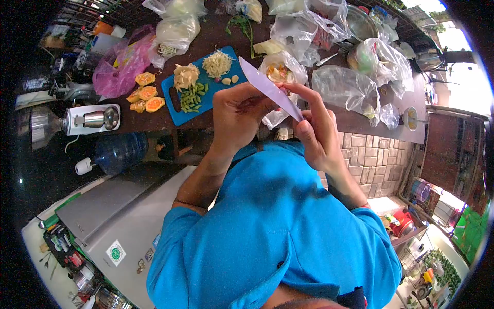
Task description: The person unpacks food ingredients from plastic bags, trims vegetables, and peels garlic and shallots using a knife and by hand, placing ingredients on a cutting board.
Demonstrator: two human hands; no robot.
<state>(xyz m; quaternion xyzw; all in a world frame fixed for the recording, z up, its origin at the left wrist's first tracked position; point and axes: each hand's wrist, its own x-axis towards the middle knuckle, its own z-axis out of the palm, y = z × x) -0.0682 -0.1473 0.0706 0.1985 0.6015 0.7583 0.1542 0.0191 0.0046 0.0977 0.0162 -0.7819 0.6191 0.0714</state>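
Observation:
A flat lilac piece shaped like a knife blade (270,88) slants between my hands above the table's near edge. My left hand (235,116) is closed behind its left side, with its fingertips and whatever they hold hidden. At its lower right end, my right hand (320,135) pinches it between thumb and fingers. Just beyond, an open plastic bag (298,72) holds orange and pale scraps. To the left, a blue cutting board (177,114) carries cut green pieces (192,98), pale shreds (217,64), a beige heap (186,76) and garlic-like cloves (226,81).
Several orange cut pieces (148,92) lie left of the board, near a pink bag (114,72) and a white scale (93,119). Clear bags (346,88), a metal bowl (362,23) and a small cup (410,118) occupy the table's right side.

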